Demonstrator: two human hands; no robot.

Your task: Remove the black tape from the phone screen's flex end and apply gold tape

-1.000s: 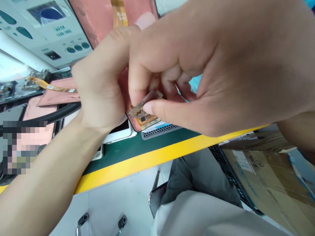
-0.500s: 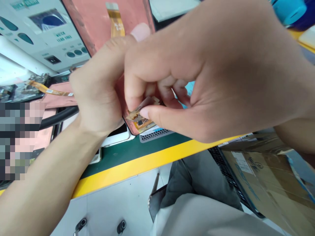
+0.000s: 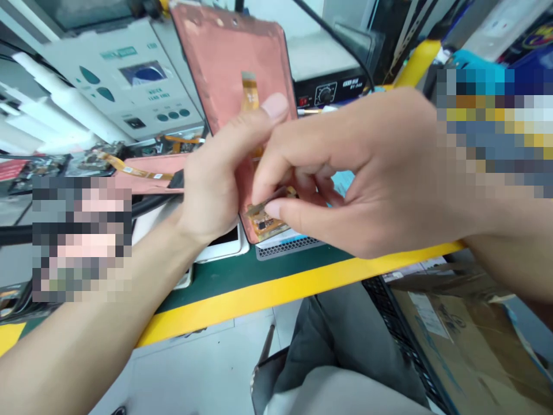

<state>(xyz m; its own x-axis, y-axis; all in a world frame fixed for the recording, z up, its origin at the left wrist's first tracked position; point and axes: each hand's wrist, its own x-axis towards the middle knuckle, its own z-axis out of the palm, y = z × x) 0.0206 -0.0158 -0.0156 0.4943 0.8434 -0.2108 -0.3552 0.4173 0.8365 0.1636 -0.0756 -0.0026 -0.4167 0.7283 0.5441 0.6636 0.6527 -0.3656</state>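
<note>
My left hand (image 3: 211,184) is closed around a phone screen panel (image 3: 228,52) with a pinkish back, its thumb lying on that back. An orange flex cable (image 3: 250,89) stands out near the thumb. At the panel's lower end is a flex circuit (image 3: 270,225) with a small dark chip. There my right hand (image 3: 349,178) pinches a thin, brownish film strip (image 3: 276,197) between thumb and forefinger, above the circuit. Whether the strip is still joined to the circuit cannot be made out. The right hand's other fingers are curled, and they hide part of the panel.
A grey control station (image 3: 149,98) and a black unit with a dial (image 3: 341,89) stand behind. Another pink panel (image 3: 151,181) lies left, and white-framed phones (image 3: 220,249) under my left wrist. The bench edge is yellow (image 3: 242,302); a cardboard box (image 3: 449,351) stands lower right.
The view has pulled back, so the panel's top end and more of the bench now show. Both hands keep their hold; the pinched strip looks slightly flatter against the circuit.
</note>
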